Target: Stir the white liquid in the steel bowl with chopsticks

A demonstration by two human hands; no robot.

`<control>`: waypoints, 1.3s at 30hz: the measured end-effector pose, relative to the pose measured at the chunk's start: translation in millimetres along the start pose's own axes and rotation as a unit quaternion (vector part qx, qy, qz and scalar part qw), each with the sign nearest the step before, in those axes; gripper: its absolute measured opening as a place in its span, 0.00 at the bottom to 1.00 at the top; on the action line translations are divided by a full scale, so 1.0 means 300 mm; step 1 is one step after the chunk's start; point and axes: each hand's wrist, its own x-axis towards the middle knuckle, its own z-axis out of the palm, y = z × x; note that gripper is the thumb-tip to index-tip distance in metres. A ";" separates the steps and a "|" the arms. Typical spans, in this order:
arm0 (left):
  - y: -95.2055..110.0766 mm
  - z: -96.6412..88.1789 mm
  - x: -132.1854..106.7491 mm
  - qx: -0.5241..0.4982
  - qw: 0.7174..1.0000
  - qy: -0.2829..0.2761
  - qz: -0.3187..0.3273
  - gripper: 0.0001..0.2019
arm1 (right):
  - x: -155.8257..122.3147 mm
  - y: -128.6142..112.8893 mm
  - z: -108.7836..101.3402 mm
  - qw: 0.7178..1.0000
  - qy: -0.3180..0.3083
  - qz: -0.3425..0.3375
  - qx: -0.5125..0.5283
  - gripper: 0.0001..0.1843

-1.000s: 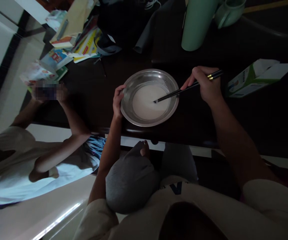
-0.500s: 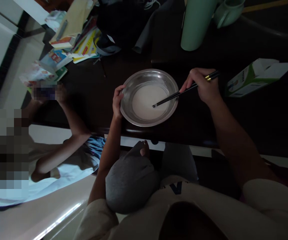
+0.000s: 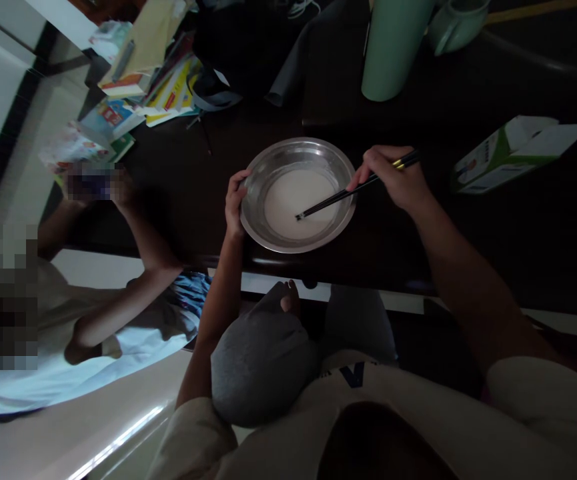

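A wide steel bowl (image 3: 253,220) sits on the dark table close to its front edge. Pale, whitish liquid (image 3: 288,200) covers the bowl's bottom. My left hand (image 3: 235,200) grips the rim at the left, fingers over the edge. From the right, my right hand (image 3: 393,175) holds a pair of black chopsticks (image 3: 335,197) with gold bands near the top. Their tips are at the liquid, near the middle of the bowl; how deep they reach I cannot tell.
Right of the bowl stands an opened green-and-white carton (image 3: 501,157). A green cylinder (image 3: 393,53) and a green mug (image 3: 458,27) are at the back. Books and papers (image 3: 168,93) pile up at the back left, beside a dark bag (image 3: 238,47). Another person (image 3: 133,267) sits at the left.
My right hand has shifted left and slightly down, carrying the chopstick tips left across the liquid. My left hand and the bowl stay almost in place.
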 end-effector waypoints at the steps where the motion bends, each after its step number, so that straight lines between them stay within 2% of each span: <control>1: 0.000 0.000 0.000 0.001 1.000 0.001 0.000 0.21 | -0.002 0.000 0.006 1.000 -0.015 0.001 -0.007 0.24; 3: 0.001 0.001 0.000 0.001 1.000 0.001 -0.001 0.20 | -0.002 -0.003 0.011 1.000 -0.022 -0.001 -0.019 0.22; 7: 0.005 0.003 -0.002 -0.003 1.000 0.000 -0.006 0.20 | 0.004 -0.007 -0.011 0.999 0.047 -0.016 -0.012 0.23; 9: 0.009 0.003 -0.003 -0.006 1.000 -0.001 -0.009 0.20 | 0.006 -0.009 -0.019 0.998 0.059 -0.015 -0.001 0.24; 15: 0.020 0.003 -0.006 -0.017 1.000 0.000 -0.026 0.18 | -0.002 -0.016 0.011 0.999 -0.026 -0.006 -0.037 0.22; 22: 0.049 0.000 -0.017 -0.017 0.999 0.004 -0.027 0.18 | 0.001 -0.025 -0.002 0.997 0.051 -0.031 -0.050 0.25; 27: 0.075 -0.006 -0.021 -0.020 0.999 -0.001 -0.039 0.18 | -0.002 -0.016 0.015 0.997 -0.017 -0.025 -0.067 0.22; 29: 0.078 -0.008 -0.020 -0.023 0.999 0.002 -0.044 0.18 | -0.001 -0.018 0.014 0.996 -0.009 -0.030 -0.082 0.21; 33: 0.079 -0.011 -0.014 -0.035 0.998 0.006 -0.051 0.18 | 0.000 -0.034 0.003 0.996 0.044 -0.034 -0.075 0.24; 39: 0.098 -0.011 -0.013 -0.036 0.998 0.008 -0.056 0.19 | -0.003 -0.040 0.025 0.995 -0.024 -0.032 -0.088 0.21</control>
